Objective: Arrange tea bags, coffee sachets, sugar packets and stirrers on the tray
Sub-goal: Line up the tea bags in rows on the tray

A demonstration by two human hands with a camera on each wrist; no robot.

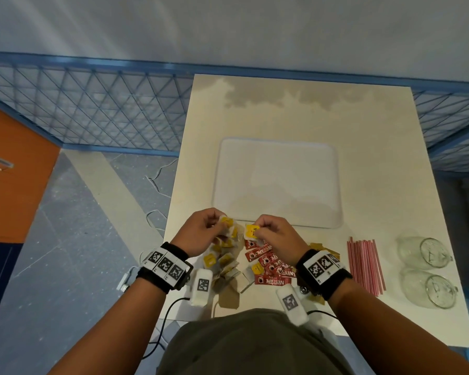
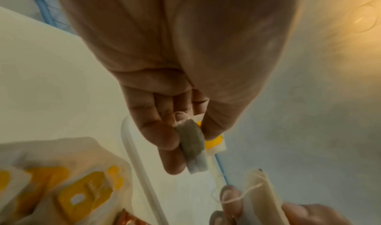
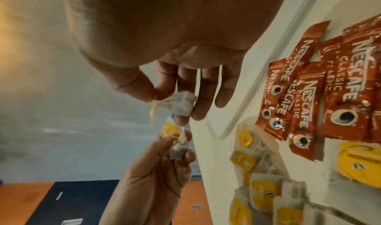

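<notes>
Holding one tea bag each, the left hand and right hand pinch them above the tea bag pile, probably to separate tangled strings. White tray holds nothing yet; coffee sachets and stirrers lie on the table.

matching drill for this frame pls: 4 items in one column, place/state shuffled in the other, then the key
1. tray
2. stirrers
3. coffee sachets
4. glass jars

A. red heap between the two wrists
B. lying on their sides at the table's right edge
C. white, bare, beyond both hands
D. pink bundle right of the right wrist

Pairs: 1-C, 2-D, 3-A, 4-B
</notes>
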